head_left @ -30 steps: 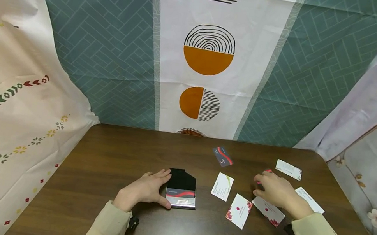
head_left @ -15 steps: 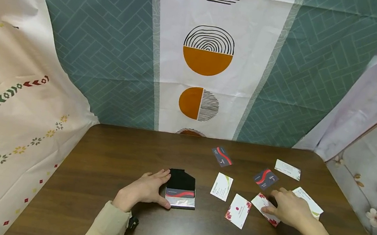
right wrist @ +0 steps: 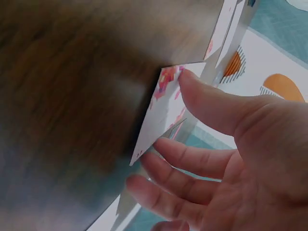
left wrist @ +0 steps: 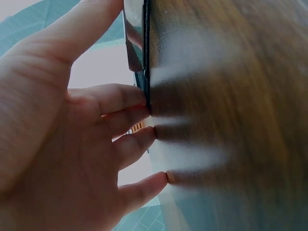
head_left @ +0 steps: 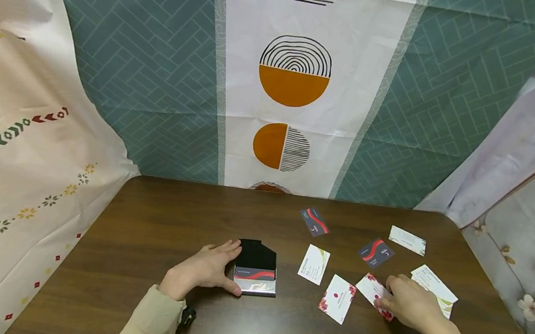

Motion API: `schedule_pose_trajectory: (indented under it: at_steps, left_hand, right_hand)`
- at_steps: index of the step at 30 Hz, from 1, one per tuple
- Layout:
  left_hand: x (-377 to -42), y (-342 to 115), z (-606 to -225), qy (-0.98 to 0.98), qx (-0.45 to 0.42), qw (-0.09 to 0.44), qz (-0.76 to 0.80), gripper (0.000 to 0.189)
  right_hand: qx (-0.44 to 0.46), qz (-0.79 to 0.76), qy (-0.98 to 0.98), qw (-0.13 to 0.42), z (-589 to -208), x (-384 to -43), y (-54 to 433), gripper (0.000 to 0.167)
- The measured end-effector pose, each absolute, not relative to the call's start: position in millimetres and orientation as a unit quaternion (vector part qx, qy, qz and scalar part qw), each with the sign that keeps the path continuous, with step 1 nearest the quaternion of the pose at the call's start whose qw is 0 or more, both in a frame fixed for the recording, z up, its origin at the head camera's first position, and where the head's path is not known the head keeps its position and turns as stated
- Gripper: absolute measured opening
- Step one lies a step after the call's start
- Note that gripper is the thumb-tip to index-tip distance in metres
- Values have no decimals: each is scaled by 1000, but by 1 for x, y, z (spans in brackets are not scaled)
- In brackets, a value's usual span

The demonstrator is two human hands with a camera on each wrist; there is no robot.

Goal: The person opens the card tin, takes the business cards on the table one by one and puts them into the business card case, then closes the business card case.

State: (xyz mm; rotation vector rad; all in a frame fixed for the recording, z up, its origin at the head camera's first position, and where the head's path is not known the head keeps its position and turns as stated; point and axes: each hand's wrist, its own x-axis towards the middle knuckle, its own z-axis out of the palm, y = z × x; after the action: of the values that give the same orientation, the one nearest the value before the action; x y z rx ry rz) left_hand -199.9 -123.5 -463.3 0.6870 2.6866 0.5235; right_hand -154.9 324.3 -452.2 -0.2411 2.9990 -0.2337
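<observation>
A card case (head_left: pixel 255 287) lies with its black lid folded back, holding a dark business card with a red wave. My left hand (head_left: pixel 202 271) rests along its left side, thumb at the front corner and the other fingers fairly straight, some tips on the table. My right hand (head_left: pixel 412 304) pinches a white business card with red flowers (head_left: pixel 370 289) by its edges. In the right wrist view, thumb and fingertips are on opposite edges of that flowered card (right wrist: pixel 163 103), and one long edge throws a dark shadow.
Loose cards lie around: a flowered card (head_left: pixel 337 299), a white card with a green curve (head_left: pixel 313 264), dark cards (head_left: pixel 314 222) (head_left: pixel 376 253), a white card at the back (head_left: pixel 407 240), and overlapping white cards (head_left: pixel 435 282) beyond my right hand. Beneath is a brown table (head_left: pixel 182 212).
My right hand has moved from the dark red-waved card, now uncovered, toward the front right onto the flowered card, and its fingers have closed on it. The left hand and case stay put.
</observation>
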Motion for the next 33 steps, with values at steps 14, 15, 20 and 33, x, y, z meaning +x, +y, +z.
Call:
schedule_pose_trajectory:
  at_steps: [14,15,20,33]
  left_hand:
    - [-202,-125,-465,941,240,157,180,104]
    - [-202,-125,-466,941,240,157,181,104]
    - [-201,-124,-464,939,241,160,187,104]
    - [-200,-124,-463,939,241,161,186,103]
  right_hand:
    - [-53,-133,984,102,-456,-156,330,48]
    - [-54,-134,984,102,-456,-156,330,47]
    - [-65,-136,983,101,-451,-160,330,37]
    - [-130,-173,974,64,-432,-173,323,24]
